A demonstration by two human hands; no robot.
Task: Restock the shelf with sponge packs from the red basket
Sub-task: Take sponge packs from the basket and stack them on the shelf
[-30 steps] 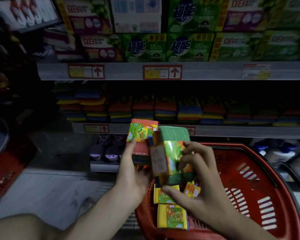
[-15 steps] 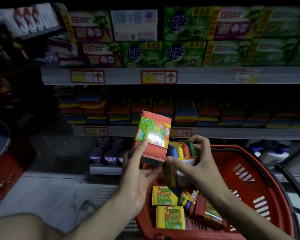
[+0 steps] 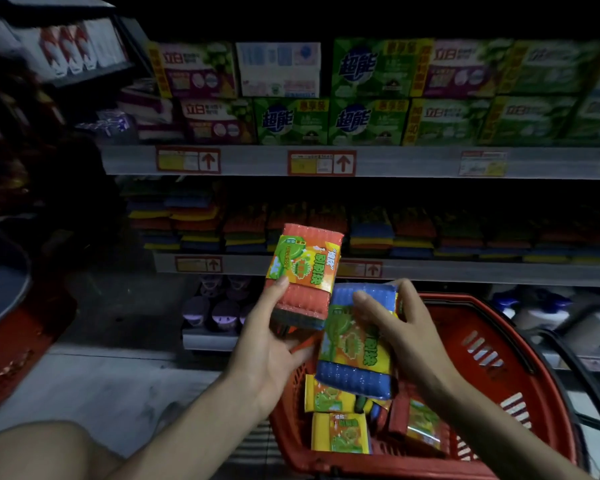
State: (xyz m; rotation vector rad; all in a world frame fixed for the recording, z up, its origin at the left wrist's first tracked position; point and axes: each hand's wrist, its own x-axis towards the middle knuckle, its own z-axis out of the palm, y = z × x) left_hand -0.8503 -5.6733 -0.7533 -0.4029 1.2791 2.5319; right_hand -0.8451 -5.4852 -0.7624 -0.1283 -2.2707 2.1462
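Note:
My left hand (image 3: 269,344) grips a sponge pack with an orange top (image 3: 303,275), held upright in front of the sponge shelf (image 3: 430,270). Just right of it, my right hand (image 3: 404,332) holds a second sponge pack with a blue face (image 3: 357,355), tilted above the red basket (image 3: 492,344). The two packs touch at their edges. Several more sponge packs lie in the basket, among them a yellow pack (image 3: 340,433). Stacks of coloured sponges (image 3: 201,225) fill the middle shelf in deep shadow.
Green and purple soap boxes (image 3: 291,121) line the upper shelf above red price tags (image 3: 321,162). Purple-capped items (image 3: 212,310) sit on the bottom shelf. Another red basket with a dark lid (image 3: 4,306) stands at the left. White bottles (image 3: 541,313) are at the right. Grey floor lies below.
The left hand has raised the orange-topped pack higher toward the shelf. The right hand has turned its pack so the blue face shows and lifted it clear of the basket.

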